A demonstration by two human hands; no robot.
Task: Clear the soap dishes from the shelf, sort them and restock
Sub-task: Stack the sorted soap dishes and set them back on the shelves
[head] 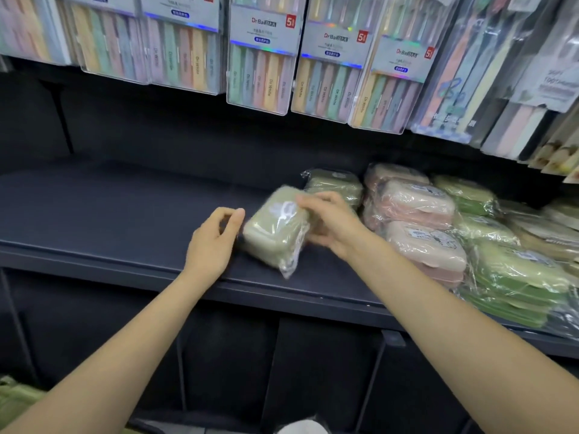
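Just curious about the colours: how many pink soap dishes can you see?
3 on the shelf: rear pink dish, middle pink dish, front pink dish. Others may hide underneath.

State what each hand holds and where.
Right hand grips the wrapped green soap dish by its right end. Left hand holds nothing, open beside its left end.

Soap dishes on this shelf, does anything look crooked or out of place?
One wrapped pale green soap dish sits tilted and apart from the stacks, with the right hand on it and the left hand beside it. The pink dishes and green dishes lie in loose, uneven piles.
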